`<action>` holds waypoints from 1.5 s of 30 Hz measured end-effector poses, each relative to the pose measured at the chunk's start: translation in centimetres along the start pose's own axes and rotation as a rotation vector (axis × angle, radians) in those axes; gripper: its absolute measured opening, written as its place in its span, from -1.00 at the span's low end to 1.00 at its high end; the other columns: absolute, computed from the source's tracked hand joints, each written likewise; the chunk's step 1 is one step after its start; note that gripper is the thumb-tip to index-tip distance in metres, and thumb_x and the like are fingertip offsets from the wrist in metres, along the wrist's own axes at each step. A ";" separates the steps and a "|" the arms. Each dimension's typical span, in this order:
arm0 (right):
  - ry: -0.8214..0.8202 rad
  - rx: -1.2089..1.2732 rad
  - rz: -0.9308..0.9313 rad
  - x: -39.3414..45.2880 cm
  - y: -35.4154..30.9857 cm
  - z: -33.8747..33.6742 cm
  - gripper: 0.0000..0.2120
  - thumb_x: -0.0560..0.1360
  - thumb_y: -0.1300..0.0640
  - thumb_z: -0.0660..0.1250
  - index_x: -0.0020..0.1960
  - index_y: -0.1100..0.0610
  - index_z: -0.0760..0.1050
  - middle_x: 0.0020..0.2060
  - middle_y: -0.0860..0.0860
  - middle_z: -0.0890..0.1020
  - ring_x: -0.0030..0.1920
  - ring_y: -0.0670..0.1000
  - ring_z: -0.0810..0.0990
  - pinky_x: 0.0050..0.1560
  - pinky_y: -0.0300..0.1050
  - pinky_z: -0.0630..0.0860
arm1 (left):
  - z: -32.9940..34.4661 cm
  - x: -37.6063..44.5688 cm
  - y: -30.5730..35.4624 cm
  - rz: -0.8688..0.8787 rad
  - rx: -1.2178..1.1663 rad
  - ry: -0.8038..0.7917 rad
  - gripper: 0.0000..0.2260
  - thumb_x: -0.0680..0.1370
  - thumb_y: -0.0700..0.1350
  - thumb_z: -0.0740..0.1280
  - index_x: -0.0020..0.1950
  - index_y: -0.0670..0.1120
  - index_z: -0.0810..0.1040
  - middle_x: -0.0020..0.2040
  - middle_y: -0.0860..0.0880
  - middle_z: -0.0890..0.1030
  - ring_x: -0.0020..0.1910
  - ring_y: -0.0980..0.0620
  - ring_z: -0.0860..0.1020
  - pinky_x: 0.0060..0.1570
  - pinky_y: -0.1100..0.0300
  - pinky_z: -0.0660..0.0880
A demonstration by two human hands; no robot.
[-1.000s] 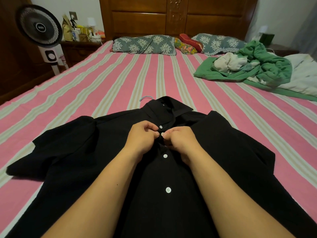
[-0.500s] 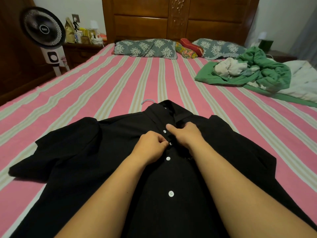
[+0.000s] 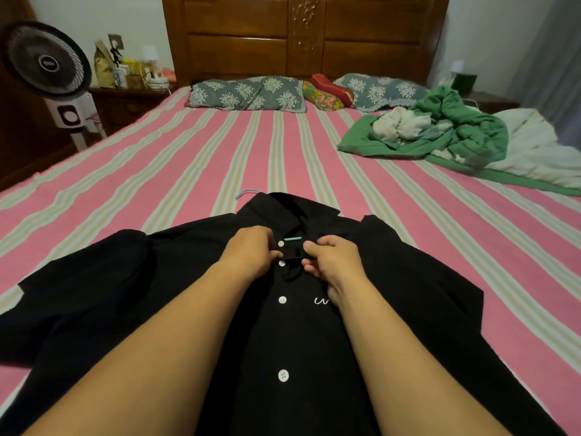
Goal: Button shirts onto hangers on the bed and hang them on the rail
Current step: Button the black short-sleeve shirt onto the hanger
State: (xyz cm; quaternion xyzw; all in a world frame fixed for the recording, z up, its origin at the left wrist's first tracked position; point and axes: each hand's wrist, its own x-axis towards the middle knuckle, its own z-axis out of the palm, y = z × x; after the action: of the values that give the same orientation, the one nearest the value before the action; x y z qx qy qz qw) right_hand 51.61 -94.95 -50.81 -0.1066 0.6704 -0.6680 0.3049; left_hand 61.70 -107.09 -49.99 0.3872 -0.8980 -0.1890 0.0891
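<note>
- A black shirt (image 3: 163, 297) of matte woven cloth lies front-up at the near edge of the bed (image 3: 201, 158), collar toward 12 o'clock, sleeves spread to 9 and 3.
- White cursive stitching (image 3: 320, 300) on its chest, at 3 o'clock from the placket, is half covered by a wrist; it may read "w", no more can be made out.
- Round white buttons (image 3: 282, 299) run down the placket; the lowest shows four holes.
- A pale blue hanger (image 3: 292, 238) shows as a thin bar in the open neck, its hook poking out past the collar at 11 o'clock.
- The left hand (image 3: 251, 251) pinches the button edge; the right hand (image 3: 333, 258) pinches the opposite edge, fingers curled, a narrow gap between them.
- The bed sheet is pink with cream stripes.
- Crumpled green fabric (image 3: 465, 133) lies at 2 o'clock, floral pillows (image 3: 248, 94) at 12 below a carved wooden headboard (image 3: 301, 33).
- A round black-grilled fan (image 3: 47, 62) stands at 10 o'clock.
</note>
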 end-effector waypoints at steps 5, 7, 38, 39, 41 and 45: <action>-0.036 0.031 0.144 -0.3 -0.6 -0.1 -0.94 0.50 0.33 0.43 -0.08 0.21 0.57 -0.11 0.16 0.66 -0.13 0.05 0.67 -0.27 -0.17 0.63 | 0.1 0.3 0.5 0.071 0.090 0.000 -0.86 0.53 -0.06 0.45 -0.01 0.06 0.51 0.01 0.02 0.62 -0.04 -0.06 0.56 -0.14 0.11 0.39; -0.057 0.067 0.199 -0.5 -1.0 -0.4 -0.92 0.50 0.33 0.41 -0.02 0.25 0.60 -0.06 0.18 0.69 0.00 0.11 0.69 -0.14 -0.10 0.65 | 0.2 0.6 0.2 0.052 0.040 -0.019 -0.88 0.53 -0.04 0.46 0.00 0.09 0.56 0.01 0.04 0.63 -0.02 -0.03 0.57 -0.09 0.10 0.45; -0.275 -0.144 0.064 -5.7 -2.1 2.3 -0.95 0.50 0.32 0.45 -0.08 0.24 0.60 -0.10 0.21 0.73 -0.09 0.10 0.74 -0.04 0.01 0.69 | -1.8 -8.7 0.4 -0.350 -1.205 0.106 -0.84 0.59 -0.28 0.39 -0.18 -0.20 0.67 -0.26 -0.14 0.68 -0.23 -0.04 0.63 -0.06 0.08 0.64; -0.264 -0.139 0.054 -5.9 -2.0 2.3 -0.96 0.50 0.32 0.45 -0.08 0.24 0.61 -0.12 0.20 0.73 -0.11 0.08 0.74 -0.05 -0.01 0.69 | -1.7 -8.8 0.3 -0.349 -1.191 0.090 -0.84 0.59 -0.28 0.38 -0.17 -0.22 0.68 -0.25 -0.15 0.68 -0.23 -0.05 0.63 -0.05 0.06 0.65; -0.231 -0.106 0.019 -6.5 -1.4 2.4 -0.98 0.49 0.30 0.46 -0.11 0.23 0.63 -0.19 0.15 0.73 -0.15 0.05 0.74 -0.07 -0.03 0.69 | -1.8 -9.1 0.2 -0.331 -1.125 0.068 -0.84 0.58 -0.29 0.38 -0.19 -0.23 0.68 -0.24 -0.22 0.69 -0.24 -0.06 0.63 -0.04 0.02 0.64; -0.180 -0.128 -0.082 -7.1 0.6 2.4 -0.95 0.48 0.28 0.48 -0.16 0.24 0.66 -0.24 0.12 0.74 -0.13 0.09 0.75 -0.01 0.02 0.69 | -1.9 -9.2 -0.4 -0.327 -1.056 0.064 -0.89 0.55 -0.30 0.39 -0.15 -0.27 0.68 -0.19 -0.25 0.70 -0.25 -0.06 0.63 -0.10 0.07 0.63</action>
State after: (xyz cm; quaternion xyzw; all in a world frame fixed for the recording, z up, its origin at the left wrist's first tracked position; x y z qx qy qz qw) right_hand 58.76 -93.00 -49.26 -0.2125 0.6767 -0.6235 0.3289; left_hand 68.79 -101.16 -48.53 0.4297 -0.6062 -0.6132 0.2681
